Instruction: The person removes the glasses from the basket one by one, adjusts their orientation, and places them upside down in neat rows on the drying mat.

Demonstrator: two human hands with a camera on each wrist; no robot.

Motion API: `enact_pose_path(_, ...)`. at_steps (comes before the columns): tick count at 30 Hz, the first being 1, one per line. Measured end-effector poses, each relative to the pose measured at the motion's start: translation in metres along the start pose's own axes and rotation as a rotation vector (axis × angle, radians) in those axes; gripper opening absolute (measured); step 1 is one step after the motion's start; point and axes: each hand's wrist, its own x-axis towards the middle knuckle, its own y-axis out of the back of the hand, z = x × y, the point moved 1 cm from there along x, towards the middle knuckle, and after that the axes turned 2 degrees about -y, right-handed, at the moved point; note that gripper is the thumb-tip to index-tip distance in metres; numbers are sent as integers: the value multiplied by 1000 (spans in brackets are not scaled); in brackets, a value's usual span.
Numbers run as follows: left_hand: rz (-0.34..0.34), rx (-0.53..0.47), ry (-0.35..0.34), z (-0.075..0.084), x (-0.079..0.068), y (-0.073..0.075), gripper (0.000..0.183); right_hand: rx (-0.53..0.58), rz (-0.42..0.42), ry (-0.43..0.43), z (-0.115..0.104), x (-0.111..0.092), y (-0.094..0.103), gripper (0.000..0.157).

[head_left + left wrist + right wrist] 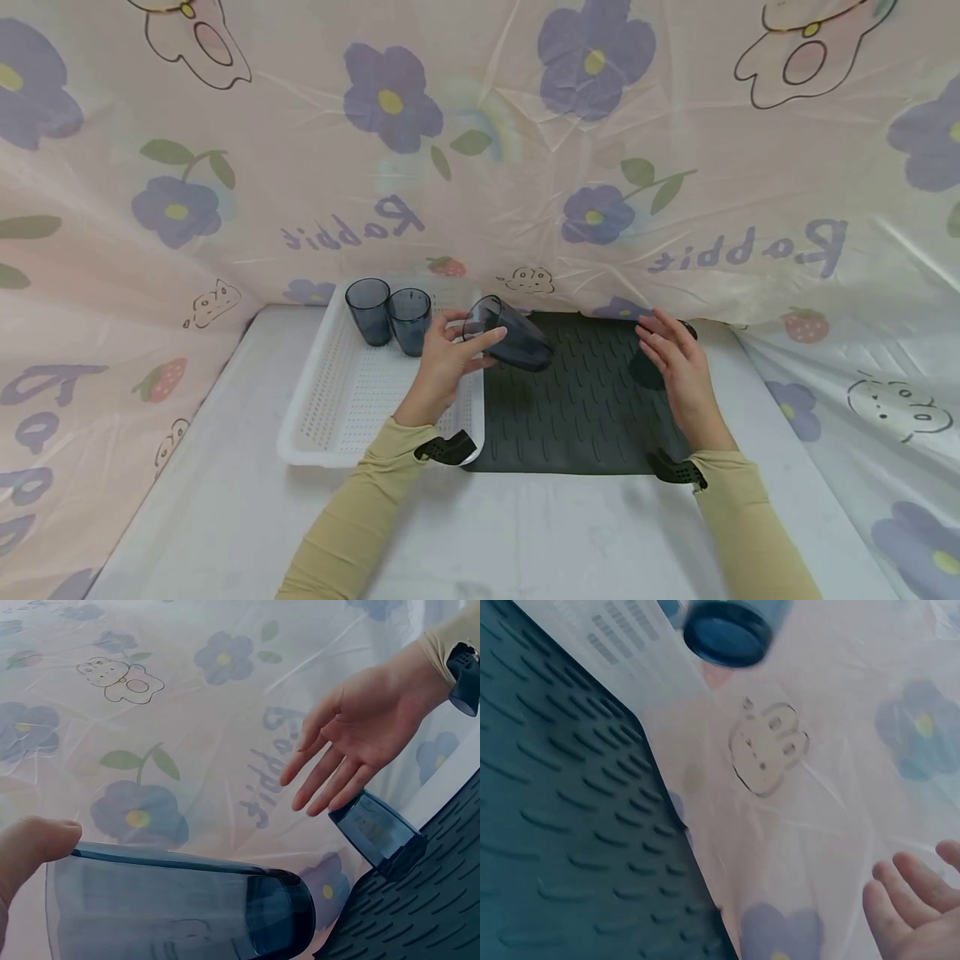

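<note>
My left hand [444,364] grips a blue-tinted drinking glass [519,337] near its rim, thumb on one side. The glass tilts, its thick base pointing right over the black ridged mat [570,425]. In the left wrist view this glass [172,907] fills the lower left; in the right wrist view only its base end [731,634] shows at the top. My right hand [682,375], fingers extended and holding nothing, is beside another blue-tinted glass [645,371] on the mat's right side. That glass [379,832] is partly hidden behind the hand in the head view.
A white perforated plastic basket [298,417] stands left of the mat, with two more tinted glasses, one [368,312] left of the other [410,325], upright at its back. A patterned plastic sheet [480,183] hangs behind the white table [525,533].
</note>
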Motion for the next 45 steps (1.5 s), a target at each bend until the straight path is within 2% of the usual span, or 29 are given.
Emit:
enact_pose_path(3, 1, -14, 8, -1, 0, -2, 62, 1, -64, -33, 2, -2, -8, 45)
enact_pose_path(7, 5, -27, 8, -3, 0, -4, 61, 22, -103, -70, 7, -4, -15, 44)
enact_pose_path(15, -13, -24, -2, -5, -2, -10, 62, 35, -134, -128, 19, -8, -24, 44)
enact_pose_path(24, -28, -63, 17, -8, -4, -15, 59, 69, -175, -219, 28, -12, -38, 45)
enact_pose_path(35, -37, -84, 23, -13, -5, -19, 59, 86, -193, -301, 34, -15, -52, 52)
enact_pose_path(45, -50, -78, 42, -18, -6, -23, 60, 134, -180, -357, 37, -18, -59, 50)
